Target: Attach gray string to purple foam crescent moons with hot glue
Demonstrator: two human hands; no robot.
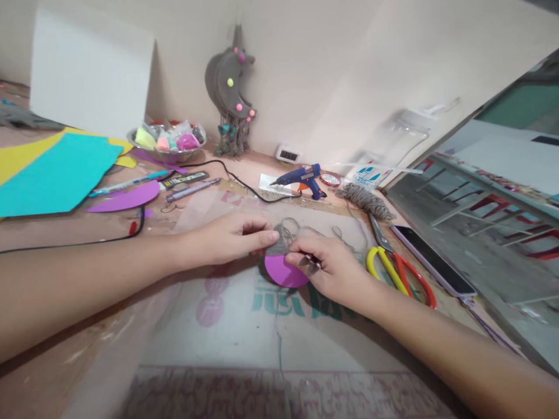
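Between my hands is a purple paper disc (285,272), its upper part covered with rows of grey yarn (279,245). My left hand (244,233) pinches the disc's upper left edge between thumb and fingers. At the right side, my right hand (329,265) is closed, thumb and forefinger pinching at the yarn beside the disc. A small dark, shiny thing (311,263) shows between its fingers; its kind I cannot make out. Loose loops of yarn lie just behind the hands, and one strand hangs down in front of the disc.
Right of my hands lie scissors (395,270), a phone (432,259) and a yarn skein (365,201). A blue glue gun (301,179) with a black cord is behind. Coloured sheets (56,174), pens and a metal bowl (168,152) of clay packs stand left. A moon ornament (229,87) hangs at the wall.
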